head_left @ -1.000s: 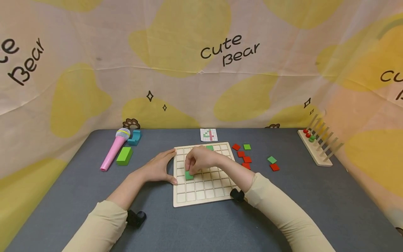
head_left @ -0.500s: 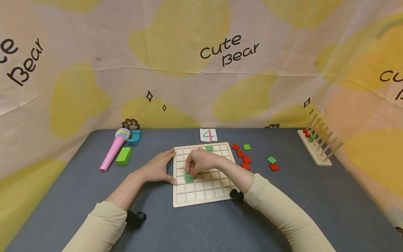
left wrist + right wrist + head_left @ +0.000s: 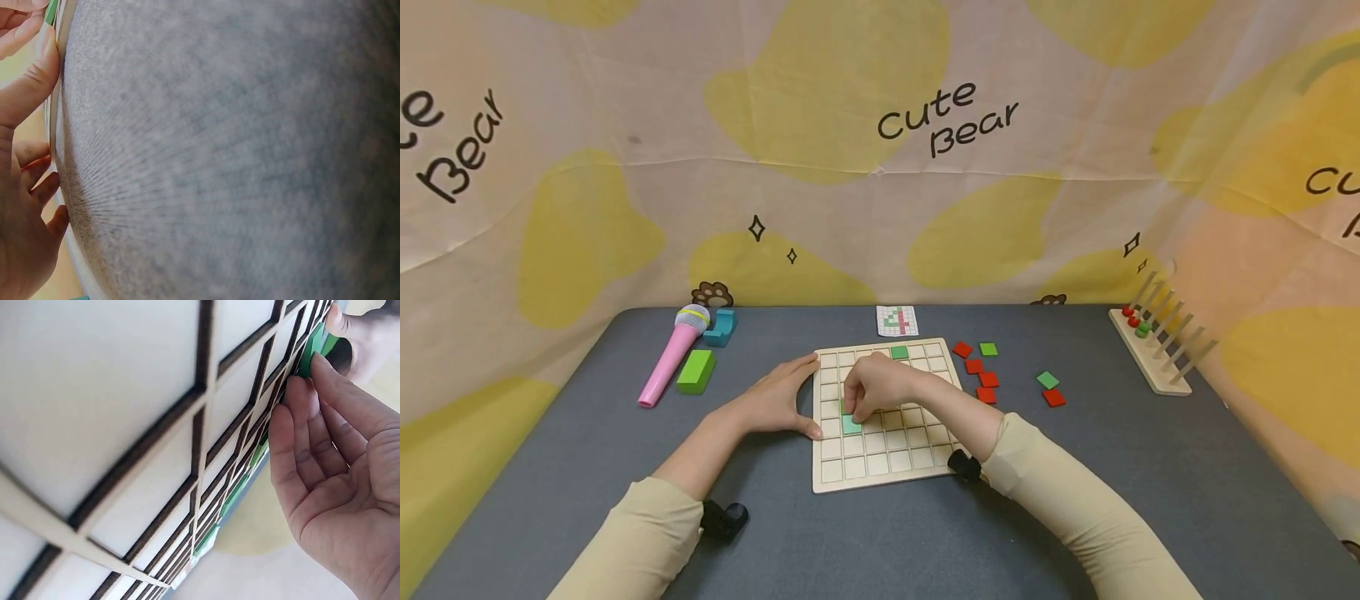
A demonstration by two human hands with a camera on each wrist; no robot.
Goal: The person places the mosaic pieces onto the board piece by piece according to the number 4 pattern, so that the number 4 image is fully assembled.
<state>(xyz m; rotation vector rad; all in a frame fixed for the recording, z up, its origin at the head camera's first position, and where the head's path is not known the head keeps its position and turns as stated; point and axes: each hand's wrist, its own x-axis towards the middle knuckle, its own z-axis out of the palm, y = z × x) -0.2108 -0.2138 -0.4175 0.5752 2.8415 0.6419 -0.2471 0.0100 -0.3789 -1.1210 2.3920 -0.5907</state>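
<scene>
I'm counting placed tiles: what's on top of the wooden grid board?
On the grid board: a green tile in the far row and another green tile under the right hand fingertips. The hand covers several cells, so more could be hidden.
</scene>
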